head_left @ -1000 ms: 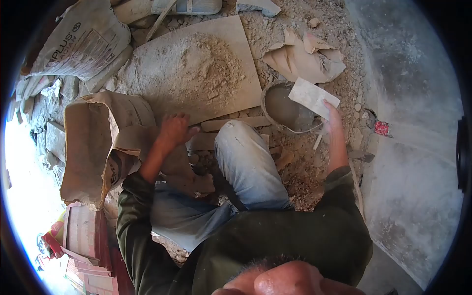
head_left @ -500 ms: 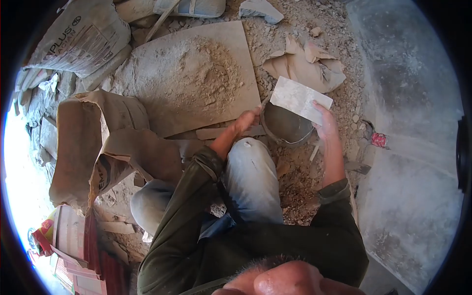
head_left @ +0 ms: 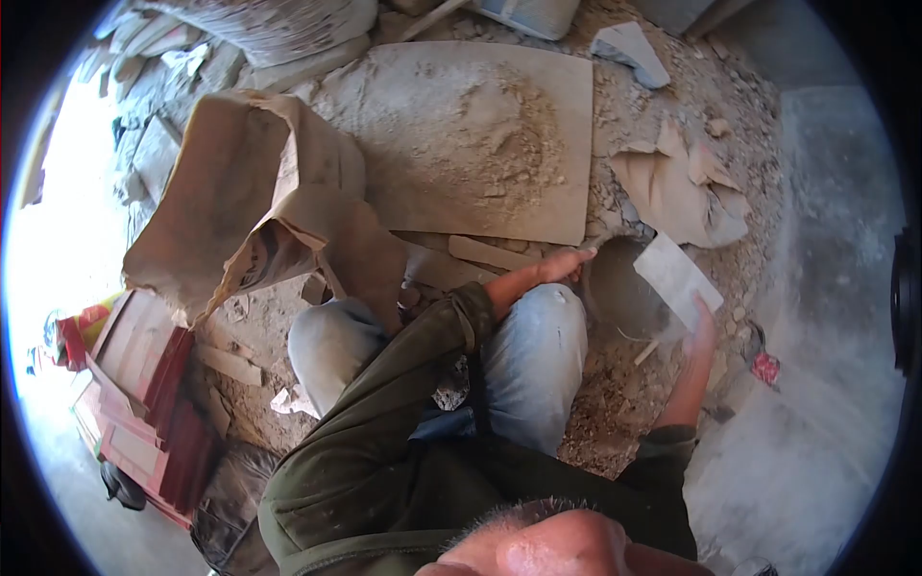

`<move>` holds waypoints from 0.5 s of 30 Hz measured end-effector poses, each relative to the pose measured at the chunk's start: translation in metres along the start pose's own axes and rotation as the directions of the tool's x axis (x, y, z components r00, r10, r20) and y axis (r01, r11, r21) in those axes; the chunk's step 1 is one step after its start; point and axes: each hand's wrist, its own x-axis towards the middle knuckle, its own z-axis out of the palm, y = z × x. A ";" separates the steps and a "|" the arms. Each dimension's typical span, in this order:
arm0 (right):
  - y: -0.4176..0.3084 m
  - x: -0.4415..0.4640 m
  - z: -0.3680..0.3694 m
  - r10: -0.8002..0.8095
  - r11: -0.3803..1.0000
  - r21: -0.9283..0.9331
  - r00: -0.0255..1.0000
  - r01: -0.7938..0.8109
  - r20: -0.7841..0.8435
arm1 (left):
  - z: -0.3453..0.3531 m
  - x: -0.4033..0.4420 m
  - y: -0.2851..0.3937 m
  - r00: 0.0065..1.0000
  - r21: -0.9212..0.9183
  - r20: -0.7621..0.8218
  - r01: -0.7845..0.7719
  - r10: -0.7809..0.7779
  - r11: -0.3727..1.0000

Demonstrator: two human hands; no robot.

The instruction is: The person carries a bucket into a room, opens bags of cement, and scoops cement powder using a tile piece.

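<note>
My left hand [head_left: 573, 263] has its fingers closed on the left rim of a round, dusty bucket [head_left: 605, 300] beside my knee. In my right hand [head_left: 704, 328] is a pale, flat rectangular plate [head_left: 676, 279], gripped at its lower right end. The plate slants over the right side of the bucket, its upper left corner near the far rim. Grey-brown dust or powder seems to lie inside the bucket, but its contents are blurred. A torn piece of brown paper [head_left: 678, 187] lies just beyond the bucket.
A board [head_left: 567, 125] bearing a heap of dry powder lies ahead. To the left stands an open paper sack [head_left: 192, 202], with stacked reddish tiles [head_left: 144, 365] behind it. A broken slab [head_left: 631, 53] sits at the back. A grey wall or slab [head_left: 834, 192] runs along the right.
The camera view has turned, so the scene sits further right. The plate now slopes more steeply, and my right hand is lower relative to the bucket. My left hand stays at the rim.
</note>
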 end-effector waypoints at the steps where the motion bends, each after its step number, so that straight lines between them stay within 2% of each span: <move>1: 0.002 -0.001 0.000 0.003 1.000 -0.003 1.000 -0.003 0.016 | 0.002 -0.005 0.005 1.000 0.032 -0.017 0.006 -0.006 0.999; 3: 0.006 -0.005 0.001 -0.001 1.000 0.005 0.998 0.001 -0.060 | 0.004 -0.010 0.006 0.999 0.060 -0.039 0.018 -0.016 0.998; 5: 0.010 -0.006 0.004 -0.006 1.000 0.013 0.999 0.006 -0.048 | 0.004 -0.010 0.004 0.999 0.073 -0.009 -0.045 0.045 0.996; 7: 0.012 -0.007 0.001 -0.023 0.999 0.024 0.998 0.024 -0.060 | 0.004 -0.009 0.005 0.999 0.082 -0.008 -0.040 0.040 0.996; 10: 0.010 -0.009 0.008 -0.089 0.996 0.011 0.985 0.092 -0.150 | 0.003 -0.008 0.005 0.999 0.077 0.001 -0.040 0.040 0.996; 12: 0.003 -0.018 0.017 -0.147 0.968 0.158 0.950 0.196 -0.276 | 0.005 -0.010 0.004 0.999 0.064 0.013 -0.043 0.043 0.997; 13: -0.007 -0.027 0.029 -0.148 0.967 0.158 0.948 0.198 -0.281 | 0.008 -0.015 0.007 0.998 0.003 -0.034 -0.056 0.056 0.998; 15: -0.025 -0.051 0.061 -0.274 0.941 0.083 0.885 0.327 -0.375 | 0.010 -0.023 0.010 0.995 -0.057 -0.079 -0.060 0.056 0.997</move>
